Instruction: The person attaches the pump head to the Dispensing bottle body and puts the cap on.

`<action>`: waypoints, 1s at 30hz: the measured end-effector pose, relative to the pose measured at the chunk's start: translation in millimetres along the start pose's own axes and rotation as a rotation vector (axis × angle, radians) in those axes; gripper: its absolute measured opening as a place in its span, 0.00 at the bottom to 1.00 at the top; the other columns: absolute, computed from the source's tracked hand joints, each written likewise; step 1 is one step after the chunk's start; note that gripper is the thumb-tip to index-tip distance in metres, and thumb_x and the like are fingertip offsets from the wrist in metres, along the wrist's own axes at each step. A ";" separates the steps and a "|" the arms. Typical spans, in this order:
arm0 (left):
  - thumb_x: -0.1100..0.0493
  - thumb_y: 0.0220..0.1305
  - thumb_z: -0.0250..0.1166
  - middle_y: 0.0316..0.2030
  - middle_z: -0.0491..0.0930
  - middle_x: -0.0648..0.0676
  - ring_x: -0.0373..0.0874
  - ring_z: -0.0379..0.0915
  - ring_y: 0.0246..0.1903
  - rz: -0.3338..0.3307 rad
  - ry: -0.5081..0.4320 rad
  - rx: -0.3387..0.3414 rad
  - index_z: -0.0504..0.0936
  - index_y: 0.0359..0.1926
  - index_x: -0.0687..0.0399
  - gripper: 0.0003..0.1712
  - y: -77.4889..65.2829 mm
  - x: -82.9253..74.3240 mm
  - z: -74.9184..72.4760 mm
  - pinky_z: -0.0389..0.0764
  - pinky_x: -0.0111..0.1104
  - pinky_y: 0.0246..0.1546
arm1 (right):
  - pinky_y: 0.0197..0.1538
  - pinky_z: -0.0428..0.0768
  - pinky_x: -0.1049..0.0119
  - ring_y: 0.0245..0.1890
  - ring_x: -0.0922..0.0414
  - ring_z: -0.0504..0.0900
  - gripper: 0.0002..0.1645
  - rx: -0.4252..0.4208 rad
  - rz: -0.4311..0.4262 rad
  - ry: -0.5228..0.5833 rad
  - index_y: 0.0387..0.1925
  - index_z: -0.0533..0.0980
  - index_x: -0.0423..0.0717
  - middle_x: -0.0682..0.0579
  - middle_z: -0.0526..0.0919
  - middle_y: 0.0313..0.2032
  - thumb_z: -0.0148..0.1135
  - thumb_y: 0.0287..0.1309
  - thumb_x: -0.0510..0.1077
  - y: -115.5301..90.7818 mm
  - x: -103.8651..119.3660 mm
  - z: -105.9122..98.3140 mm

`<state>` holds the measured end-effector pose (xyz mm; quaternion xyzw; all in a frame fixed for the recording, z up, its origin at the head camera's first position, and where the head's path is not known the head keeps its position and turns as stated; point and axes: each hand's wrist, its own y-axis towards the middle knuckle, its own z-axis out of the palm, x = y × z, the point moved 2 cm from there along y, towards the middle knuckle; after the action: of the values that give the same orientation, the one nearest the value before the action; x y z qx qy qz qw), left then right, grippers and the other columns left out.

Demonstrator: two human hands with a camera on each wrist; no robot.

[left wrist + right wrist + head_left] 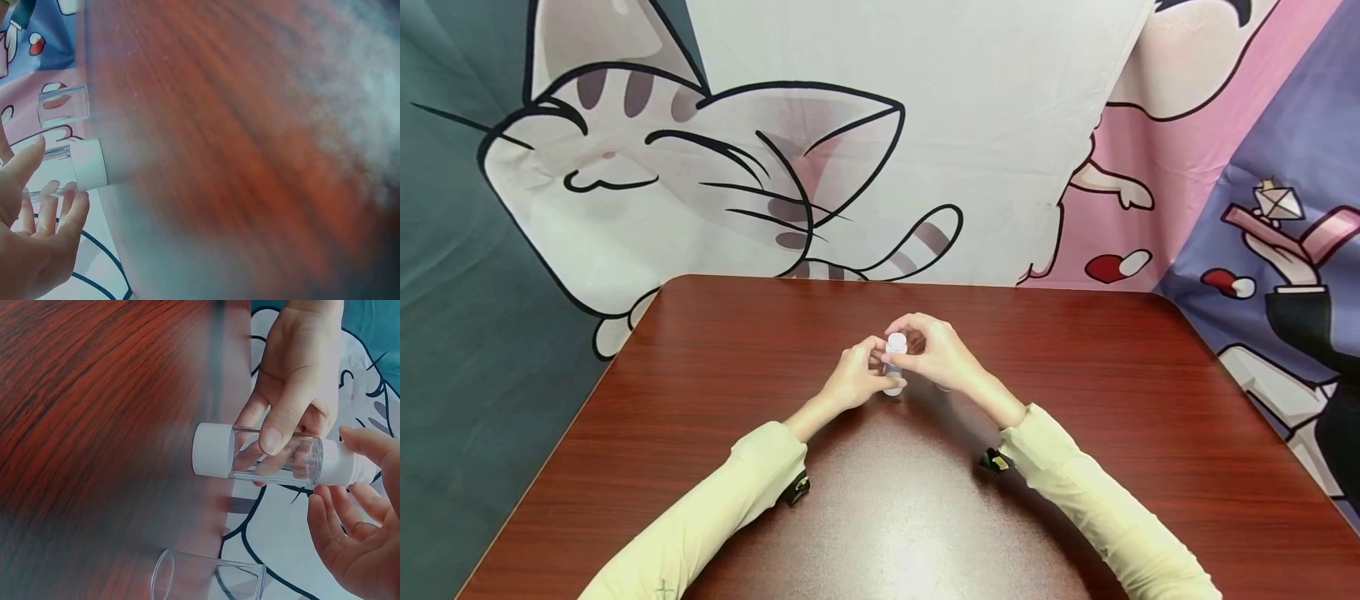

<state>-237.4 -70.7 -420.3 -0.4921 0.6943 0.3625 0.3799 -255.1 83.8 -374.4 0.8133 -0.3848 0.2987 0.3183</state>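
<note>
A small clear bottle (278,456) with a white base (212,450) and a white top (337,464) stands between both hands, upright in the head view. My left hand (853,379) grips its clear body, thumb on the near side and fingers behind. The white top is pinched by my right hand (938,354), thumb on one side and fingertips on the other. In the left wrist view the base (90,164) shows beyond the left fingers, and much of the bottle is behind them. A clear, hollow cylindrical cover (209,575) is beside the bottle.
The dark red wooden table (760,333) spreads around both hands, with a bright glare toward its near side. Behind its far edge hangs a cloth (1000,167) printed with a cartoon cat and other figures. Small dark devices sit under both sleeve cuffs.
</note>
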 end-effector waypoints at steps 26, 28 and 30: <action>0.62 0.47 0.77 0.43 0.82 0.62 0.52 0.81 0.46 -0.006 0.061 -0.004 0.74 0.46 0.67 0.28 -0.6 -0.1 -0.3 0.85 0.33 0.45 | 0.59 0.78 0.59 0.52 0.52 0.81 0.23 0.191 -0.153 0.110 0.55 0.73 0.43 0.45 0.82 0.50 0.60 0.57 0.32 -3.5 1.1 -2.1; 0.62 0.47 0.77 0.43 0.82 0.62 0.52 0.81 0.45 -0.008 0.058 -0.004 0.74 0.46 0.67 0.28 -0.4 0.0 0.0 0.85 0.33 0.44 | 0.60 0.78 0.59 0.53 0.51 0.81 0.23 0.193 -0.152 0.119 0.55 0.74 0.42 0.44 0.82 0.50 0.57 0.57 0.30 -4.0 0.9 -2.5; 0.63 0.46 0.77 0.42 0.82 0.62 0.52 0.81 0.45 -0.004 0.056 -0.007 0.74 0.46 0.67 0.28 -0.3 0.1 0.2 0.85 0.33 0.44 | 0.60 0.78 0.60 0.53 0.50 0.81 0.23 0.190 -0.147 0.124 0.55 0.74 0.42 0.44 0.82 0.50 0.55 0.57 0.29 -4.4 0.4 -2.9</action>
<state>-237.1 -70.6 -420.5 -0.5049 0.7025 0.3502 0.3591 -252.0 88.0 -373.5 0.8456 -0.2739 0.3594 0.2841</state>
